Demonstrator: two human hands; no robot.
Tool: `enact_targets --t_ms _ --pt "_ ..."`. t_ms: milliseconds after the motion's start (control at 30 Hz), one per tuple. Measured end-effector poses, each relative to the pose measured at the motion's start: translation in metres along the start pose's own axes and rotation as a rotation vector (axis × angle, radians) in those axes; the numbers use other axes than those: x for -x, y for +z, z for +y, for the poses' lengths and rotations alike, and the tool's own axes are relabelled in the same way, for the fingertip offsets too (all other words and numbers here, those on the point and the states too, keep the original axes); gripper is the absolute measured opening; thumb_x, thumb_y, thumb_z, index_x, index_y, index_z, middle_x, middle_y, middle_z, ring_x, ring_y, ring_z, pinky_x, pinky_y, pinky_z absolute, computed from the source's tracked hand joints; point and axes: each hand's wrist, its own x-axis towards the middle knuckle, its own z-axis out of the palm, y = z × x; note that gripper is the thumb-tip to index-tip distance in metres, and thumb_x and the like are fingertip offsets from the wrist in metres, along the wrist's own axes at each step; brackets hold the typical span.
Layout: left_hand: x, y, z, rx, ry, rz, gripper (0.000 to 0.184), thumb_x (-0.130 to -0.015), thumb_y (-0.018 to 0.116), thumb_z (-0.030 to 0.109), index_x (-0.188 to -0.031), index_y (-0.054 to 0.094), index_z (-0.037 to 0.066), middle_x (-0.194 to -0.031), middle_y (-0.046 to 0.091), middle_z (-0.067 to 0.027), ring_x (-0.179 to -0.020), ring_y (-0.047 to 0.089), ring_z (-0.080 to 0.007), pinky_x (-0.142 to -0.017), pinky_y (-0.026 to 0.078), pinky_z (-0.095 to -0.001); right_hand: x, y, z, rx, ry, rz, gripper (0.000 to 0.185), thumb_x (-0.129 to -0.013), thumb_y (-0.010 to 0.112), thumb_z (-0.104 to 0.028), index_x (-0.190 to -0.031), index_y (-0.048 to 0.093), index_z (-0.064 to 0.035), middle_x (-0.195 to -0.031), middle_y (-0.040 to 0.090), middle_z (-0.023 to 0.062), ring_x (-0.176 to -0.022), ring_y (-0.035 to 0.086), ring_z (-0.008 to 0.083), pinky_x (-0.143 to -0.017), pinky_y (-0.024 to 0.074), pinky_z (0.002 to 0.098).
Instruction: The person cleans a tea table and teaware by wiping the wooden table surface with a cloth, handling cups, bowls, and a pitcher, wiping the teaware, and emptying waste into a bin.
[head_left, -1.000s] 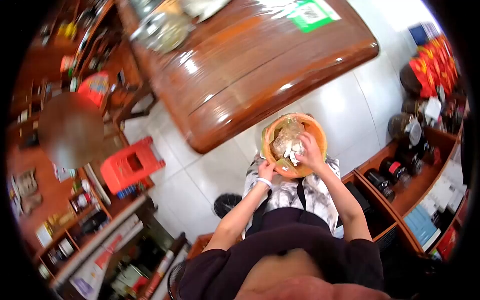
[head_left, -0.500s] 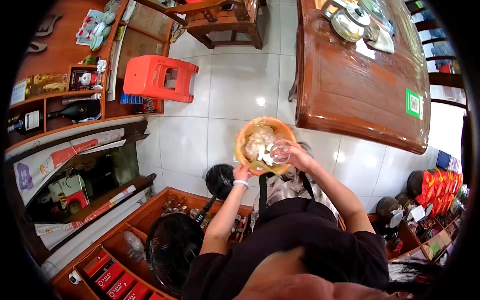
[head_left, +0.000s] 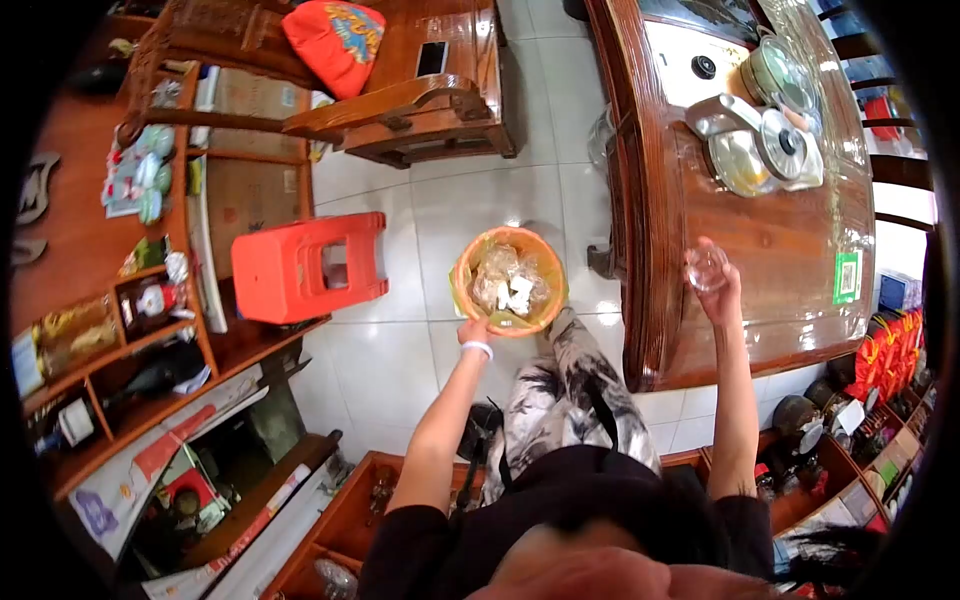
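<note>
Beside the wooden table (head_left: 770,222), the left hand (head_left: 475,331) is clamped on the near rim of an orange wastebasket (head_left: 512,234). Over the table, the right hand (head_left: 727,297) grasps a clear cup (head_left: 706,270) at its fingers.

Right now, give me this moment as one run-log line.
left hand: holds bin at rim | right hand: holds clear cup by table | in bin: clear plastic, white scraps | kettle: on table
</note>
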Motion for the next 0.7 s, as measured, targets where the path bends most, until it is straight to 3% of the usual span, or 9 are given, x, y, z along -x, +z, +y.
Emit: enact_targets --t_ms 167,200,233,400,500,533,567,633,700 --pt "-0.118 0.108 0.024 -0.134 0.013 -0.129 0.015 -0.07 0.057 0.003 -0.084 0.055 -0.003 -0.069 0.057 -0.0096 -0.056 0.058 -0.02 -0.046 0.05 -0.0323 -0.001 -0.033 0.04 -0.21 -0.089 0.277 0.062 -0.072 0.063 -0.04 -0.12 0.045 -0.0059 -0.109 0.055 0.0157 -0.088 0.057 0.0247 -0.06 0.0493 0.0322" --pt "-0.133 0.134 0.026 -0.263 0.069 -0.134 0.013 -0.069 0.057 0.003 -0.081 0.056 -0.002 -0.065 0.056 -0.0084 -0.053 0.056 -0.0187 -0.044 0.048 -0.0321 0.0 -0.033 0.044 -0.237 -0.098 0.229 0.061 -0.07 0.064 -0.039 -0.12 0.046 -0.0075 -0.109 0.054 0.0157 -0.087 0.056 0.0252 -0.06 0.0494 0.0327" --pt "-0.156 0.162 0.015 -0.171 0.144 -0.175 0.008 -0.069 0.057 0.004 -0.076 0.058 -0.001 -0.062 0.056 -0.008 -0.053 0.056 -0.0176 -0.041 0.044 -0.0319 0.003 -0.03 0.042 -0.258 -0.111 0.185 0.06 -0.069 0.065 -0.039 -0.119 0.047 -0.0091 -0.109 0.053 0.0157 -0.086 0.056 0.0257 -0.06 0.0496 0.0332" --pt "-0.253 0.303 -0.019 -0.628 0.364 -0.234 0.018 -0.069 0.06 0.008 -0.082 0.061 -0.004 -0.071 0.062 -0.0123 -0.053 0.056 -0.0188 -0.046 0.046 -0.0312 0.017 -0.028 0.049 -0.375 -0.194 0.207 0.077 -0.063 0.072 -0.036 -0.125 0.035 -0.008 -0.104 0.048 0.0224 -0.077 0.053 0.0312 -0.061 0.0484 0.0333" --pt "-0.306 0.364 -0.051 -0.721 0.295 -0.459 0.021 -0.068 0.061 0.011 -0.083 0.062 -0.004 -0.073 0.063 -0.0142 -0.055 0.056 -0.0185 -0.047 0.046 -0.032 0.015 -0.013 0.052 -0.407 -0.284 0.141 0.079 -0.061 0.075 -0.028 -0.125 0.033 -0.0084 -0.101 0.045 0.0246 -0.068 0.054 0.0323 -0.061 0.0485 0.0344" --pt "-0.293 0.369 -0.033 -0.77 0.207 -0.563 0.034 -0.07 0.064 0.014 -0.098 0.058 -0.003 -0.079 0.063 -0.015 -0.057 0.057 -0.0191 -0.048 0.047 -0.0327 0.018 -0.008 0.053 -0.391 -0.311 0.162 0.076 -0.063 0.073 -0.029 -0.124 0.033 -0.009 -0.1 0.045 0.0238 -0.064 0.053 0.0315 -0.061 0.0485 0.0354" --pt "-0.293 0.373 -0.048 -0.797 0.194 -0.566 0.034 -0.07 0.064 0.014 -0.098 0.058 -0.003 -0.079 0.063 -0.015 -0.057 0.057 -0.0191 -0.048 0.047 -0.0327 0.019 -0.024 0.056 -0.406 -0.31 0.187 0.076 -0.063 0.073 -0.029 -0.124 0.033 -0.009 -0.1 0.045 0.0238 -0.064 0.053 0.0315 -0.061 0.0485 0.0354" --pt "-0.278 0.361 -0.035 -0.755 0.173 -0.72 0.05 -0.07 0.066 0.019 -0.114 0.048 0.002 -0.089 0.059 -0.0151 -0.066 0.055 -0.0209 -0.055 0.045 -0.0349 0.021 -0.017 0.056 -0.528 -0.318 0.283 0.085 -0.061 0.076 -0.026 -0.131 0.03 -0.011 -0.106 0.045 0.0273 -0.083 0.055 0.0365 -0.062 0.0525 0.0414" --pt "-0.265 0.33 -0.032 -1.217 0.351 -0.951 0.056 -0.069 0.067 0.021 -0.119 0.046 0.007 -0.105 0.053 -0.0137 -0.085 0.051 -0.0244 -0.069 0.043 -0.0386 0.024 -0.025 0.056 -0.483 -0.334 0.341 0.08 -0.063 0.074 -0.032 -0.13 0.033 -0.0118 -0.106 0.048 0.0232 -0.079 0.054 0.0334 -0.059 0.0514 0.0405"
